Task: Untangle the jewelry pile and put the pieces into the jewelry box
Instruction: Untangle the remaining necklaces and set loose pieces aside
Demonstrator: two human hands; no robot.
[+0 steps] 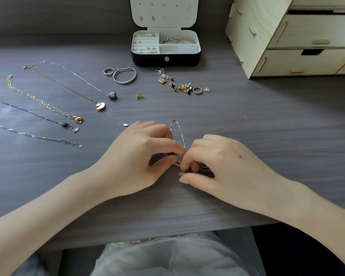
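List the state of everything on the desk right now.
jewelry box: lid open, upright.
silver chain: tangled, not boxed.
left hand: pinching the chain.
right hand: pinching the chain.
gold necklace: laid out straight, untangled.
silver bangle: lying flat, outside the box.

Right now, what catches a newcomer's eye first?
The left hand and right hand meet at the table's near centre, fingers pinching a tangled silver chain. Behind, an open jewelry box stands at the far edge; untangled necklaces lie in rows on the left.
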